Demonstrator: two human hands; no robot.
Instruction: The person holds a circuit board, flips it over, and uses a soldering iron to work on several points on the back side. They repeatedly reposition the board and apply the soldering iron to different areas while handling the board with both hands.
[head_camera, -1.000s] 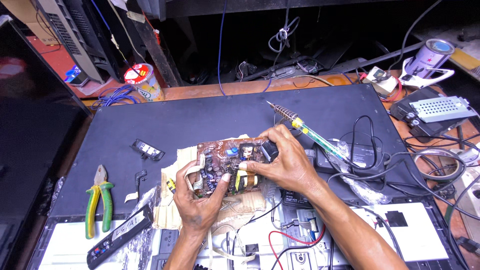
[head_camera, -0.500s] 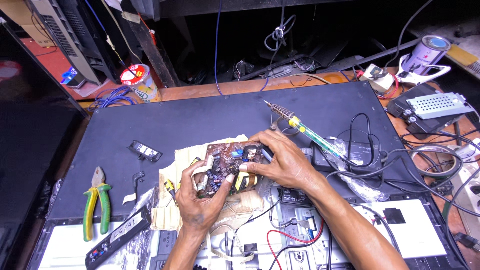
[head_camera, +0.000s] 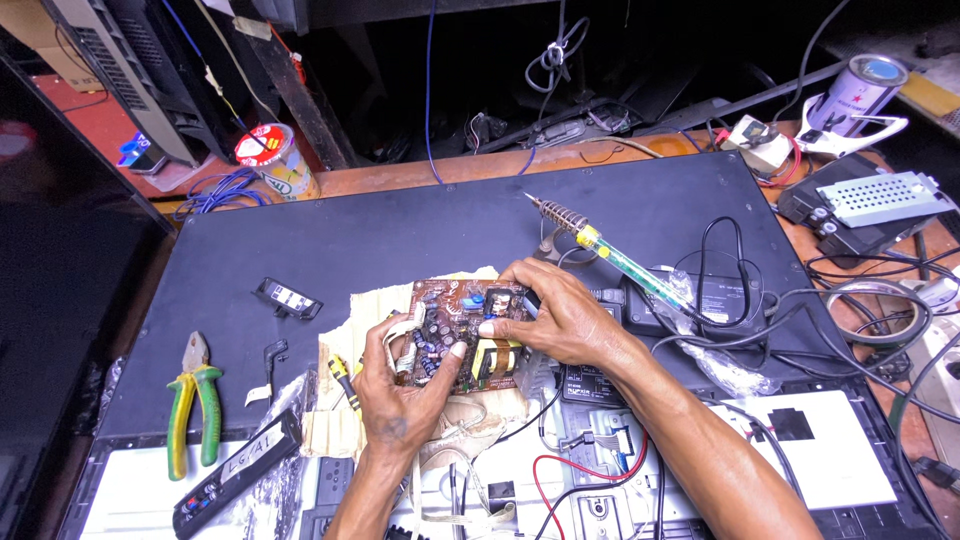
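Observation:
A brown circuit board (head_camera: 462, 330) crowded with components is tilted up over a sheet of torn cardboard (head_camera: 345, 335). My left hand (head_camera: 400, 395) grips its lower left edge, thumb on the component side. My right hand (head_camera: 560, 320) holds the board's right edge, fingers curled over the top. Both hands sit above the dark back panel (head_camera: 420, 230) of a flat screen lying on the bench. A soldering iron (head_camera: 610, 255) with a yellow-green handle rests on a stand just beyond my right hand.
Green-and-yellow pliers (head_camera: 192, 400) lie at the left, with a small black part (head_camera: 288, 298) and a black remote-like bar (head_camera: 238, 470) nearby. Tangled black cables (head_camera: 760, 310) spread at the right. A can (head_camera: 865, 90), a grey metal box (head_camera: 870, 200) and a tub (head_camera: 272, 160) stand at the back.
The board has dropped a little lower and tilted, so more of its component side faces me. Both hands keep their hold on it.

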